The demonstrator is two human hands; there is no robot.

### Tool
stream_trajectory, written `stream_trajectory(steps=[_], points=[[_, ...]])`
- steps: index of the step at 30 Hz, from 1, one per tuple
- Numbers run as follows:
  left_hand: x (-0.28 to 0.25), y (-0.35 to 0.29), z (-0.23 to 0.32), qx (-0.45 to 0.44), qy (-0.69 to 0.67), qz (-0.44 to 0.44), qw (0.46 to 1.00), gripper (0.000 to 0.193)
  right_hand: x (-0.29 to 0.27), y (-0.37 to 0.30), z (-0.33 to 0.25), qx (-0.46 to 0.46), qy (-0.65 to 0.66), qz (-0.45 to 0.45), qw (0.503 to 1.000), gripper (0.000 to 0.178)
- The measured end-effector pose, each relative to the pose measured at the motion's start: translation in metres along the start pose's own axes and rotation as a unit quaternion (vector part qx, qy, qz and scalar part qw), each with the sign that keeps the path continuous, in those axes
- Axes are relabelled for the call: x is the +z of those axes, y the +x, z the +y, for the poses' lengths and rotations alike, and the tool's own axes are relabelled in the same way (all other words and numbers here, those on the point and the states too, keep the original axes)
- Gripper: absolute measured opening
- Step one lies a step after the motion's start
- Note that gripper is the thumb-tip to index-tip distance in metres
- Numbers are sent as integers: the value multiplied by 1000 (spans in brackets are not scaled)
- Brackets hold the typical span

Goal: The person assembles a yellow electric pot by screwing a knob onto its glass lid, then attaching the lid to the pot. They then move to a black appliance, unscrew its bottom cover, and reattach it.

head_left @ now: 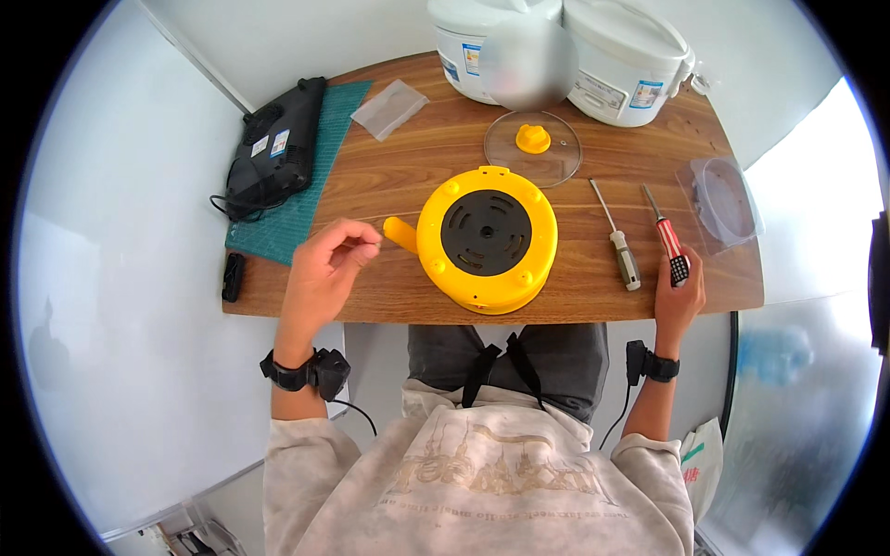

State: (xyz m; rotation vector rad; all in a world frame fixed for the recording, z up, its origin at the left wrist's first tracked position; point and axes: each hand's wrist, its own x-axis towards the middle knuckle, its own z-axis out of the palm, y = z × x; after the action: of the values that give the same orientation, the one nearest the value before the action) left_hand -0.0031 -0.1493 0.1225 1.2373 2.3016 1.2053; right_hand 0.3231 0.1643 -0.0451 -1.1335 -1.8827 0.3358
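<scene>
I see the left hand, loosely curled, maybe holding something tiny, I can't tell, just left of the upside-down yellow pot, closer than the right hand, which grips a red-striped screwdriver, pointing away from the person, right of the pot.

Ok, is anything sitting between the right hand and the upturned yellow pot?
Yes: a gray-handled screwdriver lies flat on the tabletop between the right hand and the upturned yellow pot, its handle nearest the hand. It looks low enough to pass over. The glass lid sits beyond the pot, off that line.
</scene>
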Motion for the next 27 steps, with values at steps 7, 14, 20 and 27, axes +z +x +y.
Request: stream_trajectory(steps=[7, 14, 20, 27], points=[[29, 43, 49, 103, 59, -87, 989, 10, 1, 3, 2, -3, -6, -3, 1000, 30], [42, 57, 49, 151, 75, -126, 978, 12, 1, 3, -6, 19, -19, -4, 1000, 30], [56, 67, 35, 186, 77, -149, 968, 13, 2, 3, -5, 9, -24, 0, 1000, 31], [62, 70, 33, 218, 110, -154, 957, 13, 2, 3, -7, 31, -26, -8, 999, 32]])
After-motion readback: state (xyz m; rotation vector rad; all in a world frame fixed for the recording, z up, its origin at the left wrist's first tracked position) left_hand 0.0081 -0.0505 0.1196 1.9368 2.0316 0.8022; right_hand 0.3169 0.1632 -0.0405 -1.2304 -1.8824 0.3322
